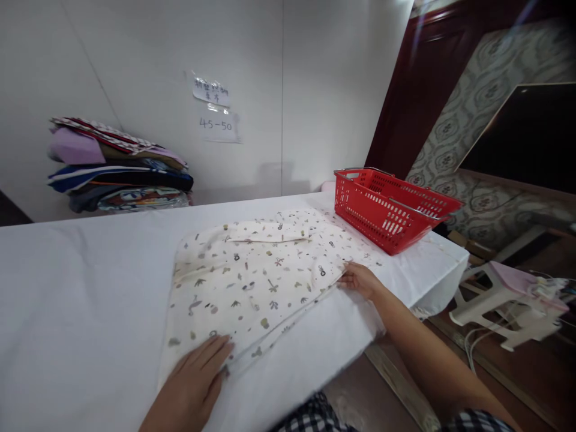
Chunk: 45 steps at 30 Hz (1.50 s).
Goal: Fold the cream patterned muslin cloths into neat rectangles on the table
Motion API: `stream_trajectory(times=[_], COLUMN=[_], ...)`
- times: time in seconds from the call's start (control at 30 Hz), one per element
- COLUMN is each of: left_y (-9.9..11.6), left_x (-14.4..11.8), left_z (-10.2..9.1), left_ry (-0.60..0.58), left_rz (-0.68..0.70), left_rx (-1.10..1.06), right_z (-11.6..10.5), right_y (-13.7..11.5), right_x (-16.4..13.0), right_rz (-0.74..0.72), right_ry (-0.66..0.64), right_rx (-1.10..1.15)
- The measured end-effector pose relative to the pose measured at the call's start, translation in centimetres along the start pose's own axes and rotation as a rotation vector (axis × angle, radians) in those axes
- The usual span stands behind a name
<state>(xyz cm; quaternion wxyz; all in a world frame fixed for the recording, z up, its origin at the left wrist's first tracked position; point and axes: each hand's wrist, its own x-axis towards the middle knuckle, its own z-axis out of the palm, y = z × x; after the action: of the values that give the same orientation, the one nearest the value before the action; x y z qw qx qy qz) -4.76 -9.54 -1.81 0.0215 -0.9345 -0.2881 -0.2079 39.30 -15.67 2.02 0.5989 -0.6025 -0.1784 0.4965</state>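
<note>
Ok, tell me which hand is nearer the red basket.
Right. The right hand is at the edge of the cloth near the basket; the left hand lies on the cloth's near corner, farther away.

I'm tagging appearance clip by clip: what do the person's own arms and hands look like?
The left hand and right hand are gloveless, with no rings visible. The right forearm is bare up to a black and white checked sleeve at the bottom edge. No left sleeve shows.
</note>
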Motion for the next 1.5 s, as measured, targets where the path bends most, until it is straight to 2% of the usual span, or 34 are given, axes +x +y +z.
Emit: stream_trajectory(times=[0.13, 0.27, 0.33, 0.4, 0.47, 0.6, 0.67, 0.77, 0.83, 0.93, 1.03, 1.13, 1.27, 1.4, 1.5], left_y=[1.9, 5.6, 7.7, 9.6, 11.2, 13.3, 13.7, 13.9, 14.0, 14.4, 15.1, 15.6, 15.6, 15.2, 14.7], left_x=[3.3, 9.6, 13.4, 17.0, 20.3, 24.3, 25.1, 25.3, 25.1, 24.9, 24.7, 24.7, 24.6, 24.4, 23.7], left_z=[-1.0, -1.9, -1.7, -1.0, 0.3, 3.6, 5.0, 5.9, 5.6, 4.6, 3.6, 3.1, 3.1, 3.7, 4.1], left_ry=[-0.05, -0.141, -0.184, -0.242, -0.249, -0.208, -0.185, -0.163, -0.134, -0.072, -0.103, -0.136, -0.116, -0.061, -0.091], left_rz=[-0.024, -0.036, -0.087, -0.156, -0.266, -0.474, -0.509, -0.481, -0.441, -0.26, -0.073, -0.049, -0.065, -0.051, -0.11], left_rx=[-0.097, -0.297, -0.435, -0.623, -0.808, -1.075, -1.087, -1.036, -0.956, -0.674, -0.436, -0.364, -0.434, -0.668, -0.794], right_z=[-0.1, 1.0, 1.8, 2.6, 3.3, 3.9, 3.6, 2.9, 2.5, 2.3, 2.4, 2.4, 2.4, 2.7, 2.5], right_y=[-0.2, -0.2, -0.1, 0.0, 0.0, 0.0, 0.1, 0.6, 0.8, 0.9, 0.5, 0.0, -0.5, -0.2, -0.4], right_x=[-0.4, -0.7, -0.7, -0.9, -1.1, -1.8, -1.8, -1.2, -0.7, -0.4, -0.6, -1.0, -1.3, -0.8, 0.0], right_rz=[-0.042, -0.206, -0.318, -0.42, -0.515, -0.751, -0.802, -0.723, -0.637, -0.568, -0.594, -0.648, -0.626, -0.565, -0.503], right_ry=[-0.028, -0.002, -0.002, 0.004, -0.004, -0.07, -0.026, 0.021, 0.018, 0.051, 0.003, -0.035, -0.041, -0.047, -0.026], right_rx=[-0.006, -0.125, -0.229, -0.345, -0.478, -0.792, -0.842, -0.709, -0.579, -0.467, -0.497, -0.618, -0.63, -0.503, -0.43])
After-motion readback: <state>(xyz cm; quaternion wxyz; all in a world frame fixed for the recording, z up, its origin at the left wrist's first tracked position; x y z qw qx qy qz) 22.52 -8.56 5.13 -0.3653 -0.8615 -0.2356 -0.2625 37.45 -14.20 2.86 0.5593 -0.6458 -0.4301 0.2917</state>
